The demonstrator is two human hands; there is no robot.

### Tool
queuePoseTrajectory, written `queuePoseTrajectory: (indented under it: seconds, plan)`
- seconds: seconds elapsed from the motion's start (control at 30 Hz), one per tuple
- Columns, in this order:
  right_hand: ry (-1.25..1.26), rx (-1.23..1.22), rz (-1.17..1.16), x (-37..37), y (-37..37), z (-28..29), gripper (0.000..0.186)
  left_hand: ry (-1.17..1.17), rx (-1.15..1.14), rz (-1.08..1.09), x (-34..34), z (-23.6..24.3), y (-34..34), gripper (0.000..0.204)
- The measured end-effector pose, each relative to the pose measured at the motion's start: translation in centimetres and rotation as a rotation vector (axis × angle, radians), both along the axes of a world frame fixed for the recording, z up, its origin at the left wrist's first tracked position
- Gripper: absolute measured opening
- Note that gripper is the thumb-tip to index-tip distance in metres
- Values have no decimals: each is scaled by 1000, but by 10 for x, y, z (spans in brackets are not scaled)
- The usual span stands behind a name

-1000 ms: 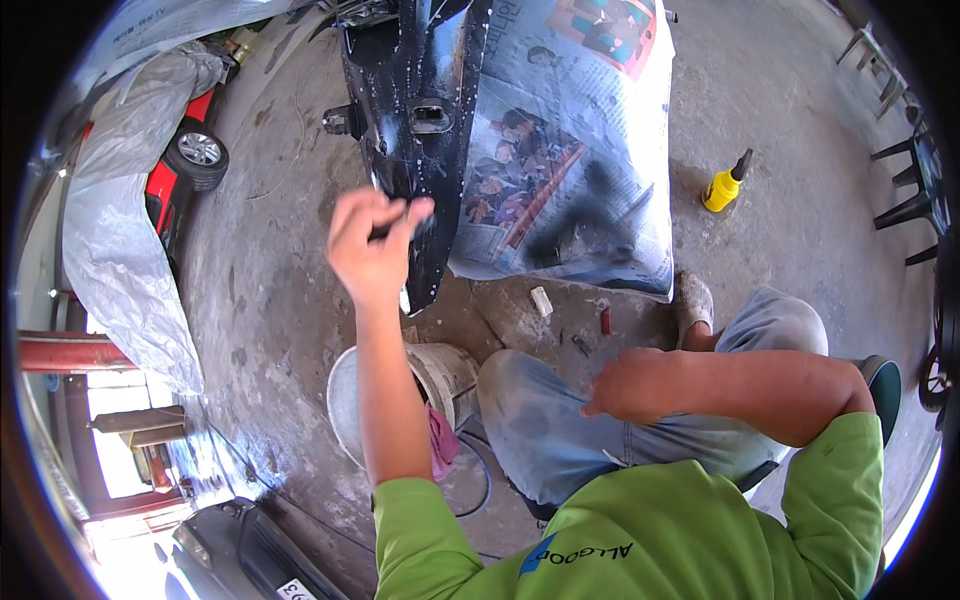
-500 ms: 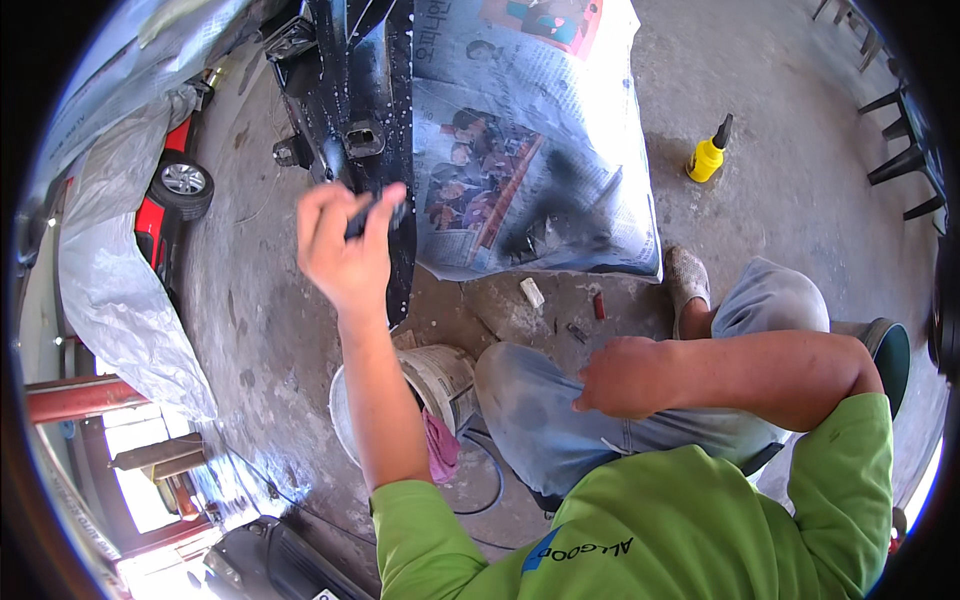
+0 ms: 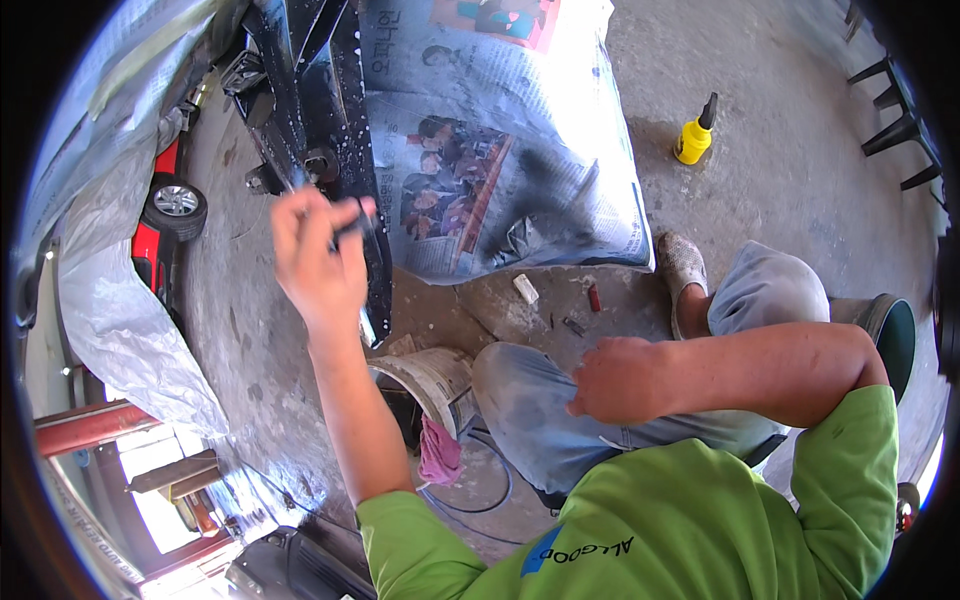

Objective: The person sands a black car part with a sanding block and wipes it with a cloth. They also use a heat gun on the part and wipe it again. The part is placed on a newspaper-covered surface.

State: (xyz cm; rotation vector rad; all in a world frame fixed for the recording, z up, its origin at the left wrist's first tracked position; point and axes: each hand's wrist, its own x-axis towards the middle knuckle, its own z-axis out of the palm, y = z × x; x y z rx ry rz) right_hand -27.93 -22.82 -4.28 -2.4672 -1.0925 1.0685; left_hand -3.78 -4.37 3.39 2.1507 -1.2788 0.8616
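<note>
A long black panel (image 3: 350,120) speckled with white drops runs beside a bundle covered in printed newspaper (image 3: 540,170). My left hand (image 3: 320,250) is over the panel's lower part, its fingers bent round a small dark object (image 3: 348,233), slightly blurred. Resting by my jeans-covered thigh, my right hand (image 3: 615,378) is curled, and whatever its fingers may hold is hidden. Between it and the bundle, a pale block (image 3: 525,288) and a small red item (image 3: 593,297) lie on the concrete floor.
A white bucket (image 3: 440,385) with a pink rag (image 3: 440,450) stands below my left arm; a green bucket (image 3: 890,345) is at my right. A yellow bottle (image 3: 692,142), black chairs (image 3: 895,130), a covered red car (image 3: 148,262) and a hose (image 3: 485,500) are also around.
My left hand has moved leftward with the dark object. The panel, bundle and bottle sit further left and higher as the view shifts. My right hand stays by my thigh.
</note>
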Motion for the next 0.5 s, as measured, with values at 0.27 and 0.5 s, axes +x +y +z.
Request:
queuePoseTrajectory:
  seconds: [0.27, 0.5]
  plan:
    - [-75, 157, -96, 0, -13, 5, 38, 110, -21, 92, -28, -38, 28, 20]
    - [13, 72, -78, 0, -4, -9, 34, 0, -61, 54, -1, -1, -7, 20]
